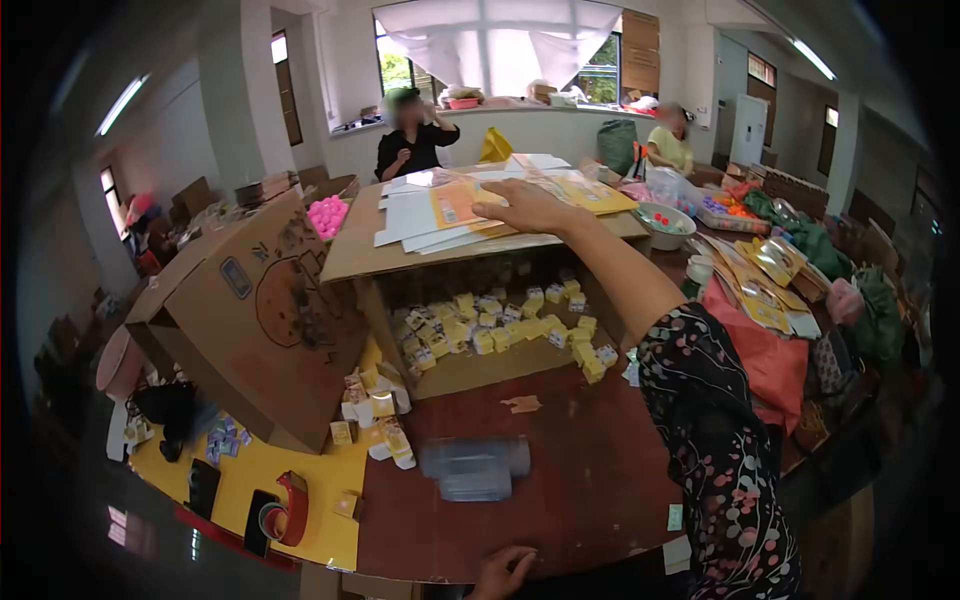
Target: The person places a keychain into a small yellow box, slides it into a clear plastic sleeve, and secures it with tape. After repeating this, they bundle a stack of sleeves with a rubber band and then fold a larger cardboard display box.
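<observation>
My right hand [525,207] reaches forward, fingers stretched out over a pile of white and yellow printed sheets [440,212] on top of a cardboard box [350,262]. The box's open front shows many small yellow and white boxes [485,338] inside. My left hand [503,574] is at the table's near edge, its fingers partly spread, holding nothing I can see. Clear plastic containers [475,467] lie on the dark red table [590,480] between my hands. More small boxes [385,410] sit left of them.
A large cardboard box [265,320] leans at the left. Near it lie a red tape dispenser [291,510] and a phone [260,520]. At the right are a white bowl [665,226] and a red bag [755,350]. Two people [415,145] [672,143] sit beyond.
</observation>
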Tool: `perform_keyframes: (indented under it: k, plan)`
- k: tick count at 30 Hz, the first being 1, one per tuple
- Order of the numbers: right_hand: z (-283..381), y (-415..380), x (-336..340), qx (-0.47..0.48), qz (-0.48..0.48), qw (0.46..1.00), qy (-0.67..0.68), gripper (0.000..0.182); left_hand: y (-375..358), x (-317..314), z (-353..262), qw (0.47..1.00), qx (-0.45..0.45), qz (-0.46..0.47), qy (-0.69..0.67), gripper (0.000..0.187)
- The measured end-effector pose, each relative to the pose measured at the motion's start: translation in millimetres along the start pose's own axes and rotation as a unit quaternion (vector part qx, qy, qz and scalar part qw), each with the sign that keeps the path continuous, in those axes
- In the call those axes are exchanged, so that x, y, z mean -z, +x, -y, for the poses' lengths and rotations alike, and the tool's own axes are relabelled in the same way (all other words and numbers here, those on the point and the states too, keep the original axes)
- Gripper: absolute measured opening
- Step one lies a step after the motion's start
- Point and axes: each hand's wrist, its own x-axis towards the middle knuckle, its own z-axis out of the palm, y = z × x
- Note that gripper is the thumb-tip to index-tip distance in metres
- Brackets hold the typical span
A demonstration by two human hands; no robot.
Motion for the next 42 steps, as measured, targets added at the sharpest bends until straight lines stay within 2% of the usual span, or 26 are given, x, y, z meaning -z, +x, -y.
perform_keyframes:
  k: [2, 3, 6, 9, 10, 13, 14, 16, 17, 20, 21, 23, 26, 28, 30, 32, 34, 36, 38, 39, 40, 42]
  plan:
    - [-5, 49, -24, -0.013, 0.057, 0.998, -0.038, 0.088, 4, -7, 9, 1.0, 0.006, -0.009, -0.01, 0.025]
    - [-5, 63, -31, -0.043, 0.074, 0.995, -0.049, 0.098, 8, -10, 12, 1.0, 0.008, -0.011, -0.016, 0.025]
    - [-19, 92, -38, -0.056, 0.179, 0.974, -0.131, 0.104, 12, -17, 17, 0.999, 0.015, -0.007, -0.028, 0.026]
    - [-17, 101, -26, -0.06, 0.242, 0.966, -0.073, 0.108, 16, -20, 19, 0.999, 0.022, -0.002, -0.039, 0.027]
    - [-18, 99, -30, -0.026, 0.217, 0.973, -0.076, 0.091, 15, -21, 19, 0.999, 0.022, -0.001, -0.04, 0.027]
    - [6, 90, -20, 0.058, 0.227, 0.959, -0.157, 0.073, 16, -24, 23, 0.998, 0.027, -0.002, -0.051, 0.028]
    - [12, 84, -25, 0.087, 0.196, 0.962, -0.171, 0.044, 18, -25, 23, 0.998, 0.027, -0.003, -0.054, 0.028]
    - [14, 78, -39, 0.106, 0.189, 0.936, -0.276, 0.035, 18, -26, 24, 0.998, 0.029, -0.004, -0.061, 0.029]
    - [5, 76, -49, 0.129, 0.122, 0.935, -0.308, 0.022, 19, -26, 24, 0.998, 0.029, -0.004, -0.064, 0.029]
    - [12, 74, -20, 0.159, 0.003, 0.904, -0.396, 0.013, 20, -24, 24, 0.997, 0.028, -0.014, -0.076, 0.03]
    - [-3, 81, -13, 0.156, -0.167, 0.905, -0.359, 0.006, 18, -22, 23, 0.996, 0.03, -0.017, -0.087, 0.03]
    - [20, 58, 48, 0.166, -0.287, 0.9, -0.281, 0.008, 15, -18, 20, 0.992, 0.033, -0.019, -0.123, 0.03]
    - [67, -6, 124, 0.159, -0.373, 0.89, -0.21, 0.015, 11, 2, 3, 0.974, 0.026, 0.012, -0.224, 0.031]
    - [100, -69, 154, 0.165, -0.409, 0.888, -0.126, 0.015, 12, 31, -34, 0.954, -0.02, 0.047, -0.294, 0.032]
    - [122, -129, 169, 0.146, -0.399, 0.904, -0.048, 0.015, 17, 70, -102, 0.94, -0.108, 0.053, -0.32, 0.033]
    - [140, -186, 167, 0.111, -0.394, 0.912, 0.027, 0.014, 23, 97, -165, 0.877, -0.263, 0.05, -0.4, 0.041]
    - [146, -233, 156, 0.073, -0.384, 0.916, 0.084, 0.014, 29, 117, -226, 0.796, -0.365, 0.07, -0.478, 0.05]
    - [147, -274, 143, 0.063, -0.356, 0.92, 0.154, 0.013, 33, 127, -274, 0.743, -0.414, 0.045, -0.524, 0.056]
    - [149, -310, 128, 0.051, -0.326, 0.917, 0.223, 0.013, 37, 130, -310, 0.717, -0.394, 0.02, -0.575, 0.059]
    - [150, -324, 121, 0.044, -0.319, 0.909, 0.264, 0.014, 45, 133, -313, 0.723, -0.393, 0.02, -0.567, 0.057]
    - [153, -336, 115, 0.05, -0.325, 0.914, 0.235, 0.013, 47, 131, -315, 0.712, -0.389, 0.029, -0.584, 0.057]
    - [138, -350, 96, 0.032, -0.304, 0.901, 0.307, 0.015, 51, 127, -320, 0.688, -0.38, 0.048, -0.617, 0.055]
